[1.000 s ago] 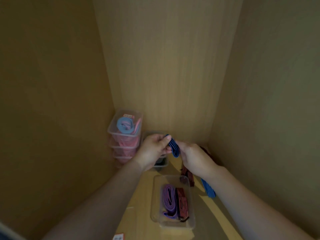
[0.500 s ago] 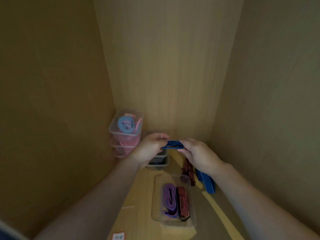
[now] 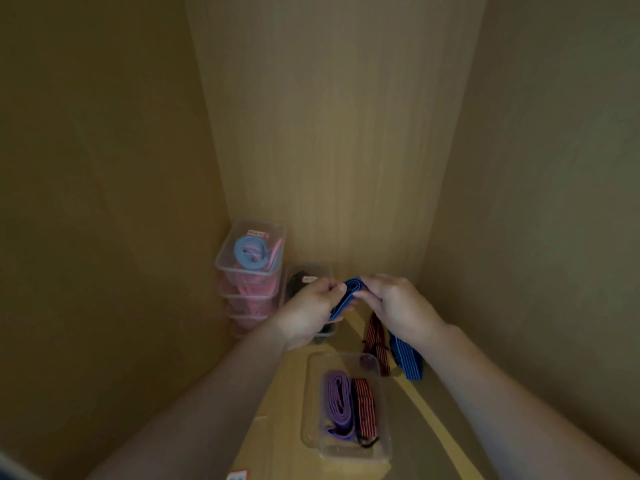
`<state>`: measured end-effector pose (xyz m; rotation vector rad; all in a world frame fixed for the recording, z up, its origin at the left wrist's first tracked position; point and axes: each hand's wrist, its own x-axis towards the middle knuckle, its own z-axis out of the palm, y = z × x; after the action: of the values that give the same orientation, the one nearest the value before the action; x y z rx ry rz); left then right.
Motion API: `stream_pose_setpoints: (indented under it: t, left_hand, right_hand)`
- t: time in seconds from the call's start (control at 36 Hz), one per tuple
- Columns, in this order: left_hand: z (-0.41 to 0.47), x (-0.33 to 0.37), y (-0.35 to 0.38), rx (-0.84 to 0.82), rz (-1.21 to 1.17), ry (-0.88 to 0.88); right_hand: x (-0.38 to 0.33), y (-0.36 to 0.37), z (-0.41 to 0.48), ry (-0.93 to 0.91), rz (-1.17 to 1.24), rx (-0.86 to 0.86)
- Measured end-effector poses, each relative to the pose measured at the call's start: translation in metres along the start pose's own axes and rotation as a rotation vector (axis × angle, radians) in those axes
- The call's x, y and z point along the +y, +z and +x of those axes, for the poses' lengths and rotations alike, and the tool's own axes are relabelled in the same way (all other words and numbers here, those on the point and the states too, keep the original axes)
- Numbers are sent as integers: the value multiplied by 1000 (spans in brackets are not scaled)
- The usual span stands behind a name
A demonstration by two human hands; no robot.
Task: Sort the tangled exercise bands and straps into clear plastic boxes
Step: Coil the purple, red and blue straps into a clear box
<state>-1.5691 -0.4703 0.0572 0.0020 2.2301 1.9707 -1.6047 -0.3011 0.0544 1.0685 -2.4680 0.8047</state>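
A blue striped strap (image 3: 348, 295) is pinched between my left hand (image 3: 308, 308) and my right hand (image 3: 398, 306), folded into a short loop above the shelf floor. Its loose tail (image 3: 407, 360) hangs below my right wrist onto the shelf. Beside that tail lies a red and black striped strap (image 3: 375, 341). Nearer to me stands an open clear plastic box (image 3: 313, 403) holding a folded purple band (image 3: 337, 405) and a folded red and black strap (image 3: 364, 410).
A stack of clear lidded boxes (image 3: 251, 271) with pink and light blue bands fills the back left corner. A smaller box with dark contents (image 3: 304, 282) sits behind my left hand. Wooden walls close in on the left, back and right. A small label (image 3: 237, 475) lies at the front.
Both hands have kept folding the blue strap. The fold lay flat between the hands half a second ago and now tilts down toward my left palm. The tail has shifted slightly.
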Motion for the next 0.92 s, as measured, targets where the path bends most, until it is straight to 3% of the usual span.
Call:
stream_pose_setpoints:
  t: [0.11,0.22,0.39,0.53,0.81,0.92]
  left_hand:
    - [-1,6,-14,-57,199,5]
    - [-1,13,-19,-129,59,-34]
    - [-1,12,-20,-194,75,-47]
    - [1,11,-11,-58,-83,-6]
    - [3,11,-2,153,-312,99]
    - [5,13,-9,224,-436,109]
  right_hand:
    - [4,-9,0,-51,13,-104]
    - [3,-13,3,-131,3,-142]
    - [3,-8,1,-128,36,-148]
    - [7,1,0,-43,51,-63]
    - [-3,15,-5,39,82,-191]
    - [-3,14,-9,38,-38,-230]
